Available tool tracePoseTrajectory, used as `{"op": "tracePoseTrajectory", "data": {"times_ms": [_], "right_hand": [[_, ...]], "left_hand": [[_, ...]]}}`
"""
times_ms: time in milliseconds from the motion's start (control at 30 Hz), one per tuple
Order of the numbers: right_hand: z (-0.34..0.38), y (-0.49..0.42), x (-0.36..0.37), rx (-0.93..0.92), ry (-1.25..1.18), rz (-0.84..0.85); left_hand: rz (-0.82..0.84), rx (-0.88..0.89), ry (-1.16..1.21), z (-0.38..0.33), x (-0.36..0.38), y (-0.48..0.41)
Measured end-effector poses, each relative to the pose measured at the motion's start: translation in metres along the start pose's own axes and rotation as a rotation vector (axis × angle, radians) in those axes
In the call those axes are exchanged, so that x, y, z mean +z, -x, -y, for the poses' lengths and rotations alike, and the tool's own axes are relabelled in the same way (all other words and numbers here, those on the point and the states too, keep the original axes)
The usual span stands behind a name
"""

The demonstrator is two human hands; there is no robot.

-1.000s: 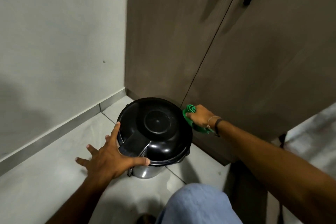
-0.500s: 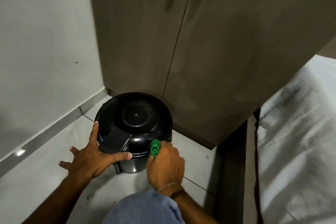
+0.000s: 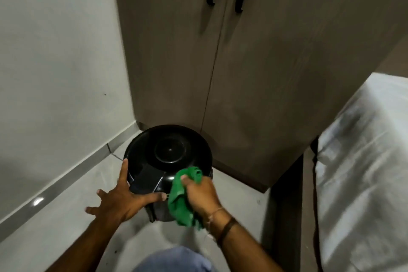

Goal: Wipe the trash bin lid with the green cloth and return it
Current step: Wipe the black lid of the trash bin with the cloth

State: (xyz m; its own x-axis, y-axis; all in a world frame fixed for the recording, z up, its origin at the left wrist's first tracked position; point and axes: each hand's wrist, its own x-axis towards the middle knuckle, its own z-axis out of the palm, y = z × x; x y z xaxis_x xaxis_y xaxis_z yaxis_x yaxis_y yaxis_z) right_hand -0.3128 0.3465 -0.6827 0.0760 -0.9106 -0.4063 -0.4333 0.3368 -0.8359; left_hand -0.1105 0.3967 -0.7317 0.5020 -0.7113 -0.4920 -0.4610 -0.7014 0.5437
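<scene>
A round black trash bin lid (image 3: 169,152) tops a small shiny bin standing on the floor in the corner. My left hand (image 3: 123,200) is spread against the bin's near left side, thumb and forefinger hugging the lid's rim. My right hand (image 3: 202,193) grips a bunched green cloth (image 3: 180,200) at the lid's near right edge. Part of the cloth hangs down over the bin's front. The bin's body is mostly hidden behind both hands.
A brown wardrobe (image 3: 254,73) with two black handles rises right behind the bin. A pale wall (image 3: 55,62) with a grey skirting closes the left. A bed with a white sheet (image 3: 364,172) fills the right. My knee in blue fabric (image 3: 176,260) is at the bottom.
My right hand swept the cloth from the lid's far right side round to its near right edge, and the cloth now hangs looser. My left hand stayed on the bin.
</scene>
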Motion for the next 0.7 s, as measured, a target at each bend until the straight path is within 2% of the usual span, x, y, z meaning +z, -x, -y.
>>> {"op": "tracePoseTrajectory", "data": {"times_ms": [67, 133, 200, 333, 400, 567, 700], "right_hand": [[0.021, -0.024, -0.026, -0.053, -0.072, -0.174], [0.049, -0.048, -0.044, -0.167, 0.055, -0.354], [0.074, -0.07, -0.038, -0.317, 0.234, -0.397], [0.082, -0.113, 0.016, -0.479, 0.622, -0.135], [0.076, -0.127, 0.043, -0.526, 0.807, -0.07], [0.068, -0.119, 0.09, -0.759, 0.937, 0.017], [0.029, -0.077, 0.068, -0.876, 0.897, 0.14]], "left_hand": [[0.019, -0.006, 0.036, -0.002, -0.005, 0.004], [0.046, 0.004, 0.051, -0.006, -0.007, 0.007], [0.049, 0.015, 0.068, -0.005, -0.009, 0.008], [0.049, 0.024, 0.062, 0.0, -0.006, 0.002], [0.055, 0.009, 0.045, 0.0, -0.004, -0.004], [0.008, -0.013, 0.028, 0.002, 0.001, -0.012], [-0.045, -0.049, -0.027, 0.005, 0.006, -0.011]]}}
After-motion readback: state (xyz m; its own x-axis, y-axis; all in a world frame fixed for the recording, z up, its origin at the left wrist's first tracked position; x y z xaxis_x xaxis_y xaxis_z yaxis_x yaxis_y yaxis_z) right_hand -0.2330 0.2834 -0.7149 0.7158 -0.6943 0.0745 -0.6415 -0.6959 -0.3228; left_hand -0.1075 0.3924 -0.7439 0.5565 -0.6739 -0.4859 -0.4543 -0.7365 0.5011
